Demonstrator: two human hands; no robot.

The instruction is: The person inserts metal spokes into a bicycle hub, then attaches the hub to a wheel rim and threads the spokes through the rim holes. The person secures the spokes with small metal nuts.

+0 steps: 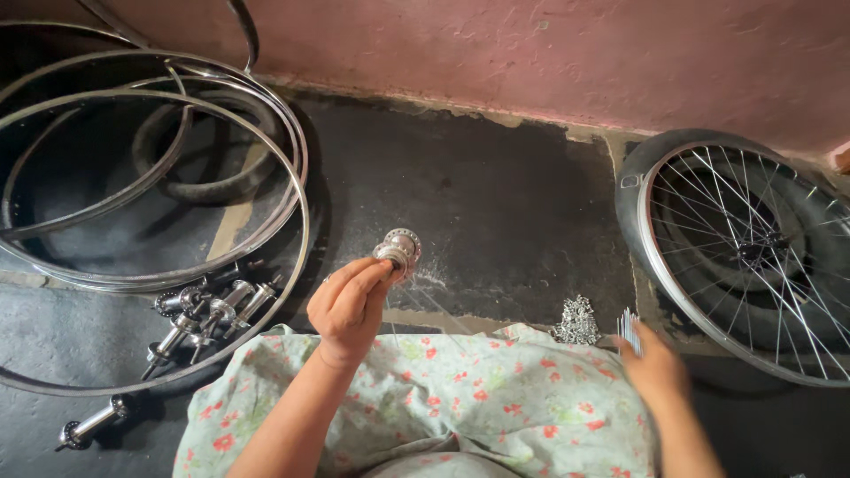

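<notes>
Far left, floor: bare chrome wheel rims (150, 168) lie stacked flat, with a black tyre (204, 150) among them.
Near left, floor: spare wheel hubs (208, 314) lie in a loose heap inside the nearest rim; one more hub (88, 429) lies alone outside it.
Left hand (350, 310): raised over the lap, fingers pinched on a chrome wheel hub (398, 248), thumb and fingertips closed on its near end.
Hub axis: points up and away from the left hand toward the far wall, flange at the far end.
Lap: floral cloth (460, 398) spreads between the two arms.
Small parts: a pile of spoke nipples (577, 323) lies on the floor just beyond the cloth.
Right hand (655, 367): blurred, closed round a bundle of thin spokes (629, 327), well apart from the hub, low and to its right.
Nearer hand: the left, already on the hub.
Far right, floor: a spoked wheel with tyre (753, 257) lies flat by the pink wall (531, 53).
</notes>
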